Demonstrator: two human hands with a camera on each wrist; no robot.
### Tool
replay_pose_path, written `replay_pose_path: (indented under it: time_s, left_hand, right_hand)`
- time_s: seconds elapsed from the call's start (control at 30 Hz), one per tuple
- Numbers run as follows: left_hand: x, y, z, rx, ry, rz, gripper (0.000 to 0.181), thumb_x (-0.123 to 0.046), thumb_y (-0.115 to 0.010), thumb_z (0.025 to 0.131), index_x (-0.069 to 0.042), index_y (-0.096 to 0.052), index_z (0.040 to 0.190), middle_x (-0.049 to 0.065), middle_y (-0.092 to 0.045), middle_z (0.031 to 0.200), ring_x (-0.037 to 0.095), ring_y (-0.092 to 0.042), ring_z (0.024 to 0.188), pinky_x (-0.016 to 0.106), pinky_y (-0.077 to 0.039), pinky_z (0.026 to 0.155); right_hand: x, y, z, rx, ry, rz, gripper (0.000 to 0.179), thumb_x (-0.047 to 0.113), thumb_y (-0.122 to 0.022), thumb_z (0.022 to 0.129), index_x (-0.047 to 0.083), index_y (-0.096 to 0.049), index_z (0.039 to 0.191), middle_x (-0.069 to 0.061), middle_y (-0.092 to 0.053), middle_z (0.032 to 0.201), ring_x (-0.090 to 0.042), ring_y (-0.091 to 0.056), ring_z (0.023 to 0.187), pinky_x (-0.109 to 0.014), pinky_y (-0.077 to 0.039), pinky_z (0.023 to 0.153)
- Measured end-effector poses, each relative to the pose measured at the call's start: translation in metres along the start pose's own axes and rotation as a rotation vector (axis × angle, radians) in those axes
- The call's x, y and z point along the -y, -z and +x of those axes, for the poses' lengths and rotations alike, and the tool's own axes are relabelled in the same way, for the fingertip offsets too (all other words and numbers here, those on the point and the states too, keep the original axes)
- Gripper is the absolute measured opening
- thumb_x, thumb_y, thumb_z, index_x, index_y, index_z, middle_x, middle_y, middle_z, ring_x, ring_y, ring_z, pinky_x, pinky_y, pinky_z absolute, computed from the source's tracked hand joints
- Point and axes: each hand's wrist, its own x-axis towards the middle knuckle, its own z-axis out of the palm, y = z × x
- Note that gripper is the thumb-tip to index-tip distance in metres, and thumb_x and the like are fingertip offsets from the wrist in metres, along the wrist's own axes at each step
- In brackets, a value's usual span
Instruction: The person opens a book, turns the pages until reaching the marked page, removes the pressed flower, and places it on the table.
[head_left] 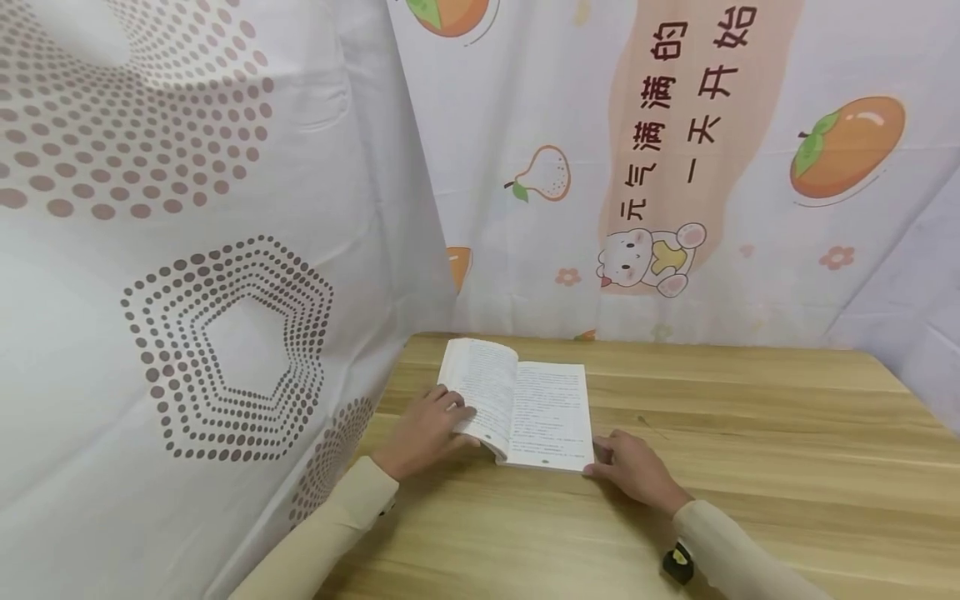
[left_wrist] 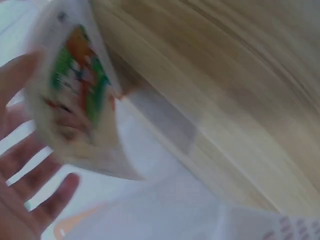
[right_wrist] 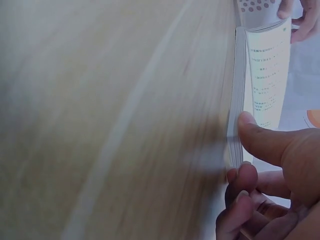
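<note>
An open book (head_left: 551, 412) with printed text lies on the wooden table, its left part raised and curving up from the spine. The left hand (head_left: 429, 431) holds that raised part by its lower left edge. In the left wrist view, blurred, the book's cover (left_wrist: 80, 85) shows a colourful picture and bends beside the spread fingers (left_wrist: 57, 200). At the lower right corner of the book, the right hand (head_left: 633, 468) pinches the edge. Its thumb (right_wrist: 262, 142) lies over the page edges in the right wrist view, with the other fingers curled below.
The table (head_left: 750, 425) stretches to the right of the book. A white dotted curtain (head_left: 247, 350) hangs close on the left, and a fruit-printed curtain (head_left: 525, 250) with writing stands behind the table. A small dark item (head_left: 678, 565) sits at the right sleeve.
</note>
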Motion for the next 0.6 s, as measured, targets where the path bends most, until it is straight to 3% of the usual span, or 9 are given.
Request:
replay_pose_path:
  time_s: [0.13, 0.23, 0.3, 0.37, 0.47, 0.53, 0.6]
  left_hand:
    - [0.007, -0.006, -0.001, -0.118, 0.014, 0.069, 0.066, -0.069, -0.072, 0.073, -0.013, -0.076, 0.108, 0.013, -0.066, 0.111, 0.031, -0.06, 0.098, 0.043, -0.052, 0.085]
    - [0.007, -0.01, -0.002, -0.151, 0.083, 0.069, 0.077, -0.074, -0.072, 0.07, -0.011, -0.074, 0.114, 0.023, -0.062, 0.12, 0.039, -0.06, 0.102, 0.048, -0.053, 0.085]
    - [0.005, -0.012, -0.002, -0.147, 0.135, 0.077, 0.082, -0.077, -0.071, 0.071, -0.012, -0.072, 0.121, 0.028, -0.061, 0.119, 0.04, -0.061, 0.098, 0.048, -0.054, 0.078]
    - [0.002, -0.013, -0.003, -0.129, 0.176, 0.094, 0.084, -0.078, -0.068, 0.073, -0.014, -0.07, 0.128, 0.029, -0.061, 0.111, 0.032, -0.06, 0.08, 0.042, -0.053, 0.063]
    - [-0.003, -0.013, -0.005, -0.09, 0.213, 0.123, 0.086, -0.078, -0.065, 0.076, -0.018, -0.067, 0.137, 0.028, -0.062, 0.102, 0.013, -0.041, 0.053, 0.029, -0.04, 0.044]
    - [-0.006, -0.013, -0.006, -0.05, 0.242, 0.063, 0.086, -0.075, -0.066, 0.079, -0.016, -0.063, 0.142, 0.029, -0.062, 0.103, 0.006, -0.025, 0.048, 0.023, -0.029, 0.038]
    - [-0.008, -0.013, -0.006, -0.012, 0.273, -0.037, 0.086, -0.071, -0.067, 0.082, -0.015, -0.058, 0.146, 0.03, -0.061, 0.109, 0.005, -0.023, 0.047, 0.02, -0.026, 0.037]
  right_hand:
    - [-0.002, 0.002, 0.001, -0.005, -0.005, 0.002, 0.059, 0.024, -0.085, 0.083, 0.0, -0.066, 0.134, 0.0, -0.049, 0.077, -0.015, -0.043, 0.066, -0.027, -0.034, 0.057]
    - [-0.002, 0.002, 0.003, -0.008, 0.01, 0.004, 0.057, 0.024, -0.085, 0.084, 0.0, -0.067, 0.133, 0.001, -0.049, 0.076, -0.014, -0.043, 0.065, -0.027, -0.034, 0.057]
    - [-0.003, 0.002, 0.003, -0.014, 0.03, 0.005, 0.056, 0.024, -0.085, 0.084, 0.0, -0.068, 0.131, 0.002, -0.049, 0.076, -0.014, -0.043, 0.065, -0.026, -0.035, 0.057]
    - [-0.003, 0.002, 0.003, -0.017, 0.04, 0.009, 0.055, 0.024, -0.085, 0.084, 0.0, -0.069, 0.13, 0.002, -0.048, 0.076, -0.014, -0.042, 0.064, -0.026, -0.034, 0.057]
    - [-0.005, 0.002, 0.002, -0.02, 0.038, 0.009, 0.054, 0.024, -0.085, 0.084, 0.0, -0.069, 0.13, 0.002, -0.048, 0.075, -0.013, -0.042, 0.064, -0.026, -0.034, 0.057]
    - [-0.005, 0.002, 0.002, -0.017, 0.029, 0.013, 0.054, 0.024, -0.085, 0.084, 0.001, -0.069, 0.131, 0.002, -0.049, 0.075, -0.013, -0.043, 0.065, -0.026, -0.034, 0.057]
    - [-0.005, 0.002, 0.001, -0.019, 0.029, 0.016, 0.055, 0.025, -0.085, 0.084, 0.002, -0.069, 0.131, 0.001, -0.049, 0.075, -0.013, -0.043, 0.065, -0.026, -0.035, 0.057]
